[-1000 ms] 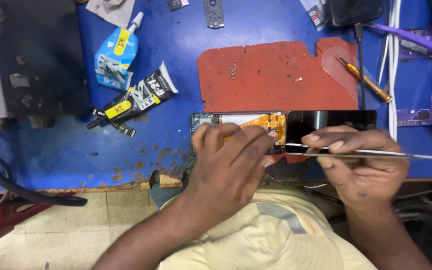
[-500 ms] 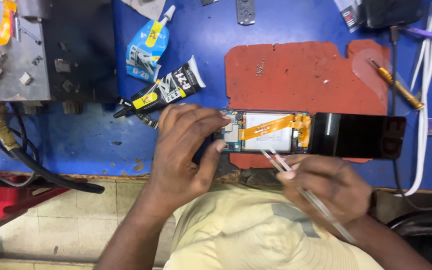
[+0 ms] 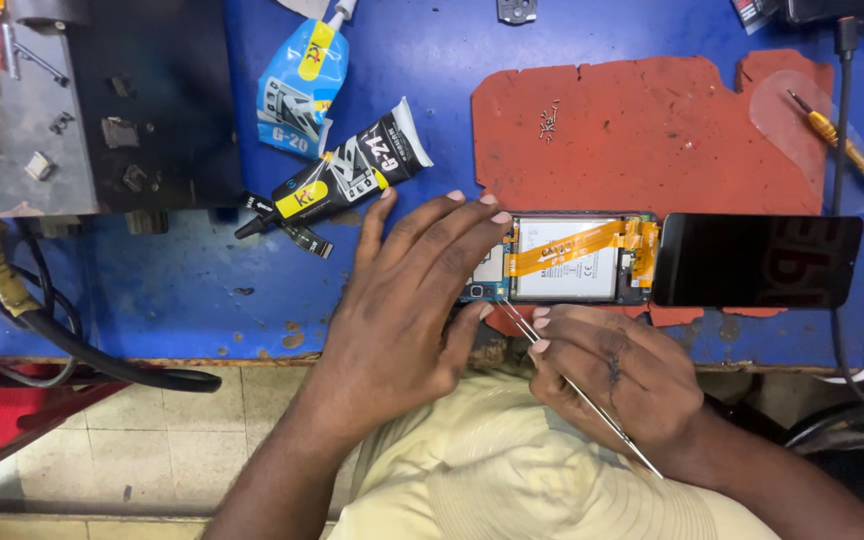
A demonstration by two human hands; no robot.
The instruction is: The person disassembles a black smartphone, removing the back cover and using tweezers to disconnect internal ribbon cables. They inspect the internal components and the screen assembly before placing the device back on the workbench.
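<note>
two glue tubes, one opened phone, one screwdriver

Worn blue workbench, chipped front edge, pale tiled floor below

Beneath the left hand, the opened phone shows a matt white battery face crossed by a glossy orange flex ribbon. Between the fingers of the right hand, thin tweezers of bright, smooth metal. Beyond the fingertips, a matt red mat, rough and ragged at its edges; beside it, a glossy black glass screen. Above the left fingers, a shiny black plastic glue tube on a worn, scuffed blue bench top.
</note>
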